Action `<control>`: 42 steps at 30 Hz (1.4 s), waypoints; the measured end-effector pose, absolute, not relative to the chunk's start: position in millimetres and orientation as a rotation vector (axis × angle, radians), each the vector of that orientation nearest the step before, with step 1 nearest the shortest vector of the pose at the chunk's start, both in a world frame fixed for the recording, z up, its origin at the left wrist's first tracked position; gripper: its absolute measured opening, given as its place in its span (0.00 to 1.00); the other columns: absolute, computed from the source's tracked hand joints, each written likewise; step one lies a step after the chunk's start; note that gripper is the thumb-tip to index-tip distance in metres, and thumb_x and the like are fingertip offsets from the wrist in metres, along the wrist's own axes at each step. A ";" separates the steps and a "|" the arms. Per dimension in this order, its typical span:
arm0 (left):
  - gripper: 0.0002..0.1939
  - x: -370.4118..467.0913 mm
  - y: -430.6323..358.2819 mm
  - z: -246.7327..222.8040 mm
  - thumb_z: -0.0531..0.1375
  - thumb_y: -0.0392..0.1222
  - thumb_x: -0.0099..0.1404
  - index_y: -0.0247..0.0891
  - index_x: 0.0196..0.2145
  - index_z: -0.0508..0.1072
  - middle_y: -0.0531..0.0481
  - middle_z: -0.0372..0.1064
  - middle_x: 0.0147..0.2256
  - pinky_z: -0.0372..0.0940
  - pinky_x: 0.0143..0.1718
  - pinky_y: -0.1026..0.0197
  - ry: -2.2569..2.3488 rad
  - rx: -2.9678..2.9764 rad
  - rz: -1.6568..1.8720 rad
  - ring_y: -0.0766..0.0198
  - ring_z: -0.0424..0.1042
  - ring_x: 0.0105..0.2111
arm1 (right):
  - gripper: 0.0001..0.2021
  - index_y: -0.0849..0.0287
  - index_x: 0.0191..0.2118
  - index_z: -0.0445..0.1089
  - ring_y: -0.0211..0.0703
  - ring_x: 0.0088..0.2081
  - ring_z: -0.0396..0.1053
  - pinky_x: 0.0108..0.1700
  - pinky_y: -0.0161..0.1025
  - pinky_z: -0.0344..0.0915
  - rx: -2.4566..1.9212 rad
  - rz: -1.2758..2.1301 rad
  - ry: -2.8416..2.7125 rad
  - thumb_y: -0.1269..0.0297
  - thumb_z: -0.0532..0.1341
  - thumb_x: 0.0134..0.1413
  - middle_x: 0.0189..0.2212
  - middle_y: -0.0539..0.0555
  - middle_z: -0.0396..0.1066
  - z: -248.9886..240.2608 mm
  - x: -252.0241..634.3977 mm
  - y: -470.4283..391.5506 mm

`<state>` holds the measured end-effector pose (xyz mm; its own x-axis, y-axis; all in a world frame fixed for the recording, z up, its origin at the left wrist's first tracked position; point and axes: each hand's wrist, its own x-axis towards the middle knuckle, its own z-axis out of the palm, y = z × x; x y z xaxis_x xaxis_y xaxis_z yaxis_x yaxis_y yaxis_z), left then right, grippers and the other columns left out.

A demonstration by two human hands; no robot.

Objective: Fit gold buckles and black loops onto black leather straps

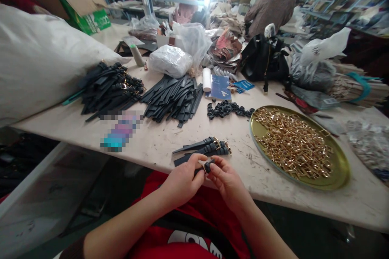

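Both hands meet at the table's front edge around a small black strap piece (208,166) with a bit of gold metal. My left hand (185,178) pinches it from the left, and my right hand (226,180) grips it from the right; the fingers cover much of it. Just beyond them lie a few black straps with gold buckles (197,146). Farther back are a pile of plain black straps (174,99), a heap of buckled straps (106,89) and small black loops (227,109). Gold buckles (291,145) fill part of a round tray (342,174) at the right.
A large white sack (45,60) bulges over the left side of the table (152,143). Plastic bags (172,60), a white roll (206,80), a blue booklet (219,86) and a black bag (264,58) stand along the back. Another person (270,10) is beyond.
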<state>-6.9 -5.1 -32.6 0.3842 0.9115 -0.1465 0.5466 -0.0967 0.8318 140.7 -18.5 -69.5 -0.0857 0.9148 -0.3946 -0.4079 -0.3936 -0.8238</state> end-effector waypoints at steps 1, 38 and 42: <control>0.14 -7.1 -2.8 -33.4 0.49 0.37 0.60 0.38 0.45 0.60 0.48 0.70 0.36 0.61 0.39 0.59 1.265 1.748 0.529 0.60 0.69 0.37 | 0.12 0.56 0.34 0.64 0.37 0.30 0.64 0.36 0.38 0.61 -1.137 1.722 -0.632 0.59 0.64 0.43 0.30 0.48 0.67 -69.1 140.1 -17.7; 0.10 -10.9 -32.3 -18.2 0.56 0.45 0.56 0.38 0.33 0.71 0.51 0.71 0.31 0.60 0.32 0.64 1.209 1.698 0.498 0.63 0.68 0.31 | 0.13 0.59 0.25 0.62 0.32 0.22 0.58 0.27 0.31 0.57 -0.956 1.881 -0.626 0.59 0.66 0.40 0.18 0.44 0.61 -46.6 146.7 -61.0; 0.11 -16.2 -39.6 -15.8 0.56 0.42 0.56 0.35 0.36 0.70 0.49 0.71 0.31 0.61 0.31 0.65 1.052 1.493 0.556 0.65 0.68 0.31 | 0.12 0.57 0.28 0.58 0.32 0.21 0.57 0.26 0.31 0.56 -1.285 1.374 -0.957 0.59 0.63 0.44 0.19 0.43 0.59 -50.7 147.8 -64.4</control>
